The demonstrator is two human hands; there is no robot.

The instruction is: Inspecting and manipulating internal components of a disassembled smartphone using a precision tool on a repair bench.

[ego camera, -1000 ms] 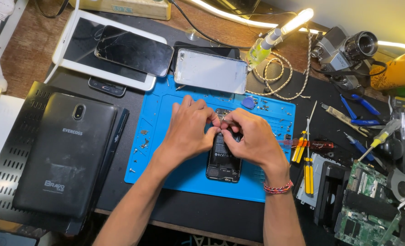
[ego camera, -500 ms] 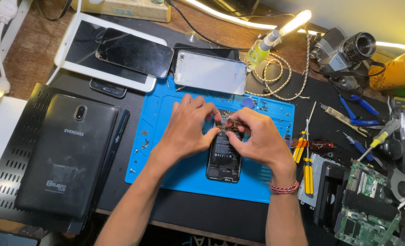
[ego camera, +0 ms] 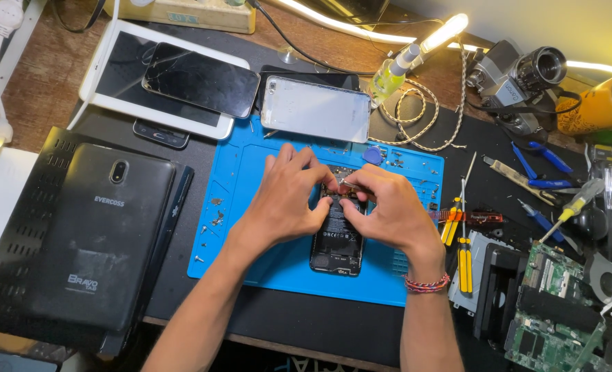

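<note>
- On the cluttered desk, a black tablet lies back-up at the far left on a black vented panel.
- At the desk's middle lies a blue work mat, strewn with tiny screws.
- Above the mat a white tablet carries a cracked dark phone; a silver phone back lies just beside them.
- On the mat an opened phone lies back-up, its insides showing.
- The left hand rests over the phone's upper left, fingers curled onto its top edge.
- The right hand meets it there, grip pinched on a small part too tiny to make out.
- Yellow-handled screwdrivers lie right of the mat, blue-handled pliers beyond them.
</note>
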